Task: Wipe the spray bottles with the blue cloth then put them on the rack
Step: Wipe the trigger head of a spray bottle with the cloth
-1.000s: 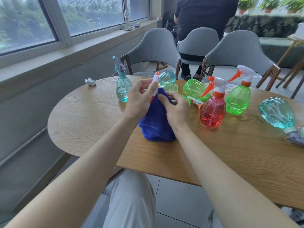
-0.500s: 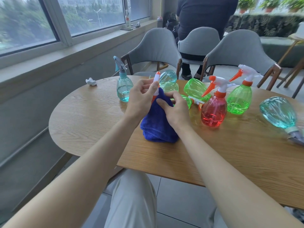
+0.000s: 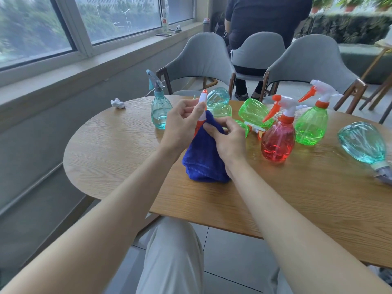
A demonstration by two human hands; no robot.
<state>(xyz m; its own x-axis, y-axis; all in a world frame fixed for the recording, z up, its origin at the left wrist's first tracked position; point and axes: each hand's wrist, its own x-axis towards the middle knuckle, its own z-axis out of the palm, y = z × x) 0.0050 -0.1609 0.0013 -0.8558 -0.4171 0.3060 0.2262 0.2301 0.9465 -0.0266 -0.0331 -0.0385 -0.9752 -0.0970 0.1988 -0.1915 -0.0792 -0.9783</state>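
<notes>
My left hand (image 3: 182,126) grips the white and orange spray head (image 3: 202,105) of a bottle whose body is wrapped in the blue cloth (image 3: 204,160). My right hand (image 3: 228,137) pinches the cloth against the bottle's neck. On the wooden table (image 3: 127,145) a teal bottle (image 3: 160,110) stands upright on the left. A red bottle (image 3: 277,140) and a green bottle (image 3: 310,126) stand on the right. Other teal and green bottles (image 3: 253,112) lie on their sides behind my hands. One teal bottle (image 3: 363,144) lies at the far right. No rack is in view.
A crumpled white tissue (image 3: 117,102) lies at the table's far left. Grey chairs (image 3: 199,58) stand behind the table, and a person in black (image 3: 265,15) stands beyond them. A window sill (image 3: 106,58) runs along the left wall.
My right thumb and fingers have shifted up on the cloth toward the bottle's neck. My left hand keeps its hold on the spray head. The other bottles have not moved.
</notes>
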